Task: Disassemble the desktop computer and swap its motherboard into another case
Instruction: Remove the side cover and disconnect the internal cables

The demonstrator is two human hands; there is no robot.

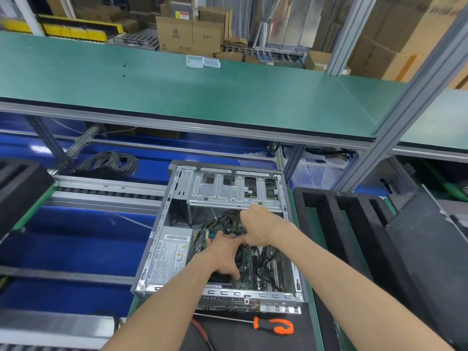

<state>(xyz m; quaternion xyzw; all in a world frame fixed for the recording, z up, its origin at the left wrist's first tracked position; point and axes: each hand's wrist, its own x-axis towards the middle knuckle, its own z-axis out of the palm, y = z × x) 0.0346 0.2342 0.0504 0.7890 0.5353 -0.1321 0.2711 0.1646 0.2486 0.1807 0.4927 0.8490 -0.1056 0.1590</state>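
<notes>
Both my hands deep in open case (162, 224) mid-frame, left hand (225, 252) flat on motherboard (249, 272), right hand (255, 225) pinching something hidden, yanking could tear cables (263, 262).

Screwdriver (274, 325) before case (162, 221); motherboard (249, 271) inside.

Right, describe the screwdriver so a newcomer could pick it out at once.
Start at the open computer case in the middle of the bench. On the black mat just in front of its near edge lies the screwdriver, shaft pointing left; its orange-and-black handle is the only bright orange thing there.
</notes>
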